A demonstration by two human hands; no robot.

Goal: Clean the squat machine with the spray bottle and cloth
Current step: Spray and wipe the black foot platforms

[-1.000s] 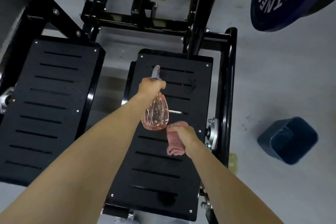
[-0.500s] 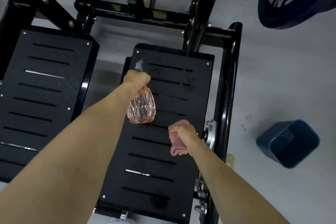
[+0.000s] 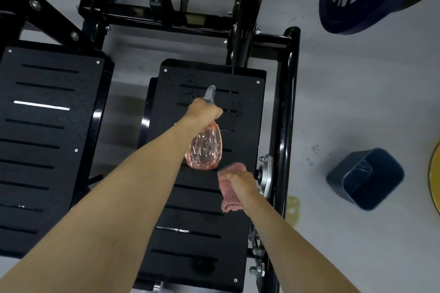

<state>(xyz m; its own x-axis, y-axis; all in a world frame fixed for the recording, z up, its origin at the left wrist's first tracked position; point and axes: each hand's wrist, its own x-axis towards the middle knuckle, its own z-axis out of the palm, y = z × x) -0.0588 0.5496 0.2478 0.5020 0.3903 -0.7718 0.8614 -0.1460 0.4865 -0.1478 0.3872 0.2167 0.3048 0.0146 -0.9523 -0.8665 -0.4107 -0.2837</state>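
The squat machine [image 3: 147, 14] is standing on a grey floor [image 3: 357, 102], seen from above, with its two black slotted footplates lying side by side. The left hand [image 3: 204, 112] is gripping the neck of the spray bottle [image 3: 205, 150], fingers curled tight round it, and is holding it over the upper half of the right footplate [image 3: 190, 200]. The bottle's clear pink body is hanging back toward the person, while its grey nozzle [image 3: 210, 92] is pointing away, toward the far end of the plate. The hand is hiding the trigger, so I cannot tell whether a finger is squeezing it. A few dark specks are showing on the plate near the nozzle.

The right hand [image 3: 240, 182] is clenching a pink cloth [image 3: 229, 197], bunched inside the fist with its folded end hanging out below the fingers. This hand is hovering over the right edge of the same plate, just beside the bottle's base and near a silver bracket [image 3: 265, 178] bolted to the machine's black side tube [image 3: 288, 102]. I cannot tell whether the cloth is touching the plate.

The left footplate [image 3: 35, 131] is lying across a gap to the left. A dark blue bin [image 3: 364, 178] is sitting on the floor well to the right, and a dark blue weight plate [image 3: 357, 0] with white lettering is filling the upper right corner.
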